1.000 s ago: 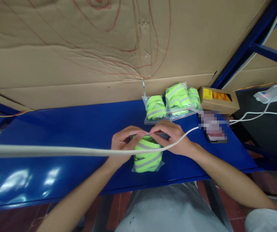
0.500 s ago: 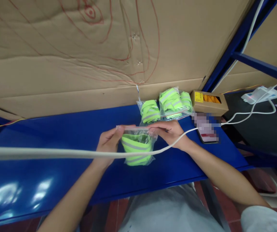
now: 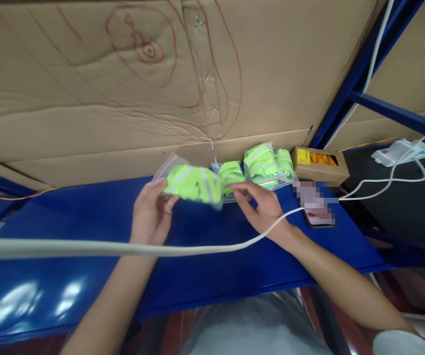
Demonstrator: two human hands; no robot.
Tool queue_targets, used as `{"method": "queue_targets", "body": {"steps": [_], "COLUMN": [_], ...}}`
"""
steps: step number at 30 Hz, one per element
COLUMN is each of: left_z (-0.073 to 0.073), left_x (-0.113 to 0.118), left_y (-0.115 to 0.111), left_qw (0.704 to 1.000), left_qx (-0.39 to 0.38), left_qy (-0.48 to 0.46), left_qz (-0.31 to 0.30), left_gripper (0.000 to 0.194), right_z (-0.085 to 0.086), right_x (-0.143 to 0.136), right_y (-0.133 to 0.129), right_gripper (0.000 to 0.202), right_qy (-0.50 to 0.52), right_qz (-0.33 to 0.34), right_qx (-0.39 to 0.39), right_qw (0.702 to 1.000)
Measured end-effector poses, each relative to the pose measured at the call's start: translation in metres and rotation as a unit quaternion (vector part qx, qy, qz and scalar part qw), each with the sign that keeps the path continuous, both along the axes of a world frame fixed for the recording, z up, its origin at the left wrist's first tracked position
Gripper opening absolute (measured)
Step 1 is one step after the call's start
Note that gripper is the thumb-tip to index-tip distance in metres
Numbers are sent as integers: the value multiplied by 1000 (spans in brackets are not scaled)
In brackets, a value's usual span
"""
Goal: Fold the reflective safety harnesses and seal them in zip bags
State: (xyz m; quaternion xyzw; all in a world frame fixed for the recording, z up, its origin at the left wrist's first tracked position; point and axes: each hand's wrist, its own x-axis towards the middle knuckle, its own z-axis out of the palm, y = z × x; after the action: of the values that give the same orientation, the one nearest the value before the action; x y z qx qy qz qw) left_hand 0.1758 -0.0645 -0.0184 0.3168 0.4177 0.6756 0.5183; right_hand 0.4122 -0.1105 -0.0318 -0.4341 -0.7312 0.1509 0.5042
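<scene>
My left hand grips the left end of a clear zip bag holding a neon-yellow reflective strap, which is raised over the table and turned sideways. To the right of that bag, my right hand has its thumb and fingers apart, with nothing visible between them. Just behind the fingertips lies another bagged strap. Beside it sit more bagged reflective straps against the cardboard.
A white cable crosses in front of my forearms to a phone on the blue table. Behind the phone stands a cardboard box with a window. A cardboard wall rises at the back; a blue post stands right.
The held bag has swung from upright between both hands to sideways in my left hand, moving up and left. My right hand has let go of its edge.
</scene>
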Motion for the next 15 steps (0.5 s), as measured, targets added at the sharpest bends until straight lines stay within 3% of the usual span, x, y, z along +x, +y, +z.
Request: {"method": "queue_targets", "body": {"steps": [2,4,6,8,12,13,15], "left_z": [-3,-11,-18,-19,-16,-18,-26], "left_x": [18,35,46,45,17,8,-10], "left_y": [-4,-16,-32,-49,-70,-69,-54], "left_qw": [999,987,944,913,893,895,901], "left_qx": [-1,-41,-102,-123,-91,-67,2], "left_qy": [-19,23,94,157,291,338,417], "left_qz": [-36,-154,-300,-357,-330,-284,-118], "left_gripper": [25,28,31,35,38,37,37], "right_z": [-2,-4,-6,-6,-10,-13,-20], "right_x": [-6,-12,-17,-18,-13,-12,-8], "right_y": [-5,-13,-21,-31,-51,-55,-60], "right_gripper": [15,14,17,18,13,13,15], "right_qy": [-55,-132,-209,-265,-311,-322,-354], "right_qz": [24,37,39,54,127,134,146], "right_qx": [17,35,42,45,33,27,21], "right_qw": [998,990,976,962,941,937,923]}}
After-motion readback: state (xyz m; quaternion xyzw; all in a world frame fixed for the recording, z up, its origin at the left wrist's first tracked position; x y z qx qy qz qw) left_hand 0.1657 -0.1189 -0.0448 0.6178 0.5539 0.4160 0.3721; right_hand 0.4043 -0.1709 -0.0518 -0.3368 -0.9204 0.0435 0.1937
